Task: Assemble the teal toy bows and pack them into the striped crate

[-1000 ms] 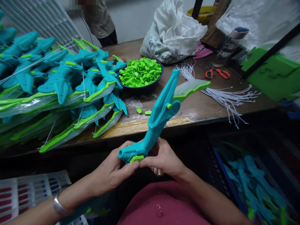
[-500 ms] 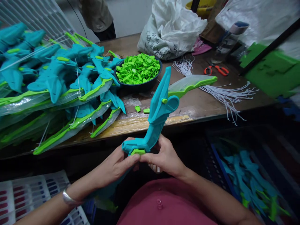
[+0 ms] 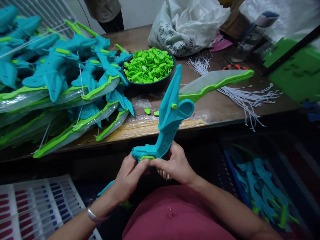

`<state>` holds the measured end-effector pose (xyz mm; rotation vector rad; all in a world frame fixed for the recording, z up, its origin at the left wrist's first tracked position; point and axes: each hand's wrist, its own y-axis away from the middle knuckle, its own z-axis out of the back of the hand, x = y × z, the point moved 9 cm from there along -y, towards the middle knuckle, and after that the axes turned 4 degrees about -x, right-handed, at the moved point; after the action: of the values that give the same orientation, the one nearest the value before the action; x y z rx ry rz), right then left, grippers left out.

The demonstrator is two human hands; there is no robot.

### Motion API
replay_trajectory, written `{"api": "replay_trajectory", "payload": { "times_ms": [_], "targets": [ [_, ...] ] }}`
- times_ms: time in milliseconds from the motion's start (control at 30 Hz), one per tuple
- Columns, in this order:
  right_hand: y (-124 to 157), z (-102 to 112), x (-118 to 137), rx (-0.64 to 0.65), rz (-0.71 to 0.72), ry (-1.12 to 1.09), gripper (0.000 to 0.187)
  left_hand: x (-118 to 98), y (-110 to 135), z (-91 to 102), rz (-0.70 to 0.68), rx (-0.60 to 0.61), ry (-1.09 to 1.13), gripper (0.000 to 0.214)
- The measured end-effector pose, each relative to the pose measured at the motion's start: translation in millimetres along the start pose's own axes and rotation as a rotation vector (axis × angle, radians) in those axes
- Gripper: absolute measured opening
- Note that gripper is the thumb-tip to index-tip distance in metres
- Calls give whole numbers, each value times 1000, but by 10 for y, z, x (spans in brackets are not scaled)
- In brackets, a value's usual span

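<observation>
brown and worn, a long table (image 3: 217, 108) runs across in front of the person. both hands are closed on one blue plastic part (image 3: 167, 133), and it is held up by the middle of the table's near edge. the left hand (image 3: 128, 174) pinches its low end, and the right hand (image 3: 179, 166) grips it just beside. both thumb tips are at a small green piece (image 3: 147, 158) set in its side. higher up, a green and clear wing (image 3: 217, 80) sticks out to the right from behind the blue plastic part. two loose green bits (image 3: 147, 110) lie near the table's near edge. behind them is a dark bowl (image 3: 150, 86) full of green pieces (image 3: 150, 66). a big pile of blue and green parts (image 3: 57, 66) fills the table's left end, and some poke past the near edge. toward the right end lie white strings (image 3: 236, 95), with orange handles (image 3: 235, 67) just behind. near the far edge sits a white sack (image 3: 187, 30).
</observation>
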<state>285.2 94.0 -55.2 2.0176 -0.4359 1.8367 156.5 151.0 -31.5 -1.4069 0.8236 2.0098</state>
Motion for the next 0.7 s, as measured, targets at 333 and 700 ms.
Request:
{"api": "replay_trajectory", "payload": {
  "times_ms": [333,700],
  "targets": [
    [-105,-21,-190,185,-124,-229,53,140,61,-78,280,254,591,52],
    [-333,14,139,412,231,247,45,429,69,-309,414,351,840,60]
  ]
}}
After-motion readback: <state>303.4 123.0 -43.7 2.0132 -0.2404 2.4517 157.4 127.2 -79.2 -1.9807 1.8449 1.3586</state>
